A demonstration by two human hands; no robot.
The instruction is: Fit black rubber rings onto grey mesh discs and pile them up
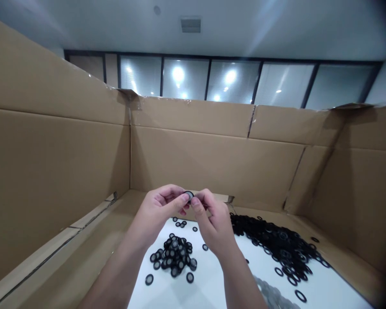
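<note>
Thumb and fingers of my left hand (159,210) pinch a black ring with a grey centre (189,195) by its left side. At its right edge, my right hand (214,219) is closed, with thumb and forefinger pressed against the ring. Both hands are raised above a white surface (206,285). Below and between my forearms lies a heap of black rings with grey centres (174,253), with several more scattered around it. To the right of my right hand spreads a large pile of open black rings (276,240). Translucent grey discs (273,294) lie beside my right forearm, partly hidden by it.
Tall cardboard walls enclose the work area: a left wall (51,171), a back wall (196,159) and a right wall (360,201). A few loose black rings (300,296) lie at the near right. Beyond the cardboard are windows (234,79) with blinds.
</note>
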